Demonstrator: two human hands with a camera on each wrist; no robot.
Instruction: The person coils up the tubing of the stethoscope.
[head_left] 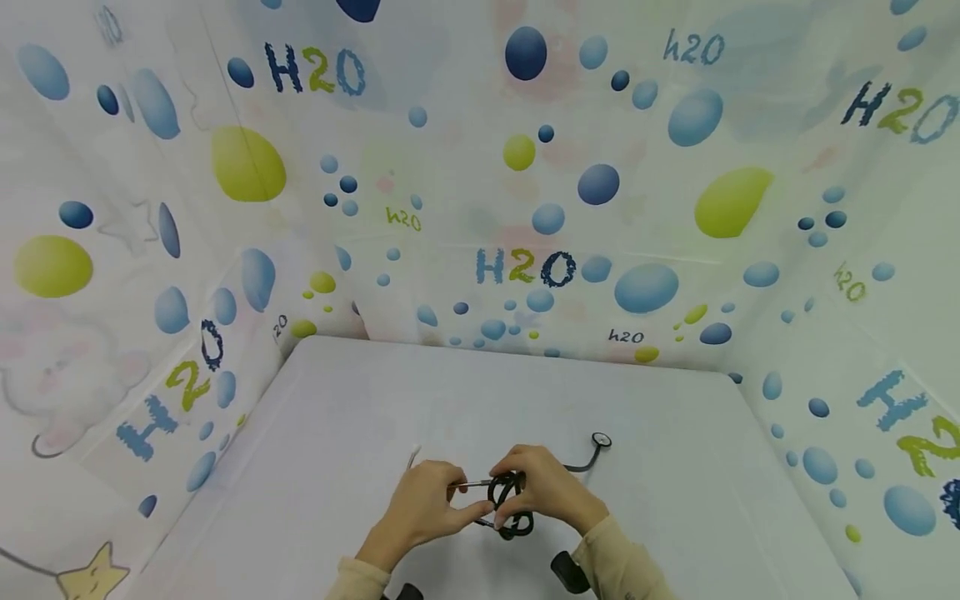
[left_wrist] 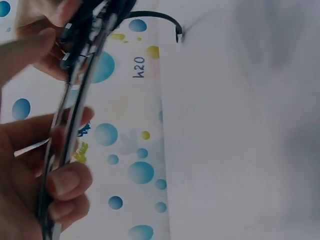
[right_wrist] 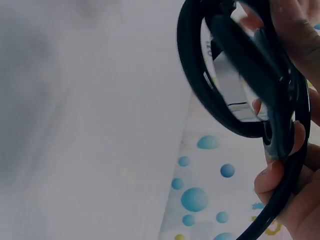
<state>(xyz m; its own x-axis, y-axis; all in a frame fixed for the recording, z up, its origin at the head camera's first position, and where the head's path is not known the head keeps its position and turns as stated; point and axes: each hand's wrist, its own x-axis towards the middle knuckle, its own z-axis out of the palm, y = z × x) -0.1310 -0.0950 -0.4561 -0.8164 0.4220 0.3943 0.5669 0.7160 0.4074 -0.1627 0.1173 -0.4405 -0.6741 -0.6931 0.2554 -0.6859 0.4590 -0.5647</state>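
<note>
Both hands hold a stethoscope with black tubing [head_left: 529, 527] over the white table. The left hand [head_left: 426, 500] grips its metal ear tubes [left_wrist: 81, 102], fingers and thumb curled around them. One pale ear tip [head_left: 416, 450] sticks out beyond that hand. Bunched into loops, the tubing is pinched by the right hand [head_left: 551, 490]; the right wrist view shows a thick black loop [right_wrist: 192, 60] beside the fingers. From the right hand a length of tube runs outward to the round chest piece [head_left: 602, 440]. Part of the loops is hidden behind the right fingers.
The white table [head_left: 360, 392] spreads out around both hands. Behind it and along both sides hangs a white curtain [head_left: 450, 167] printed with blue and green drops and H2O lettering. A dark wrist strap piece [head_left: 570, 572] sits by the right sleeve.
</note>
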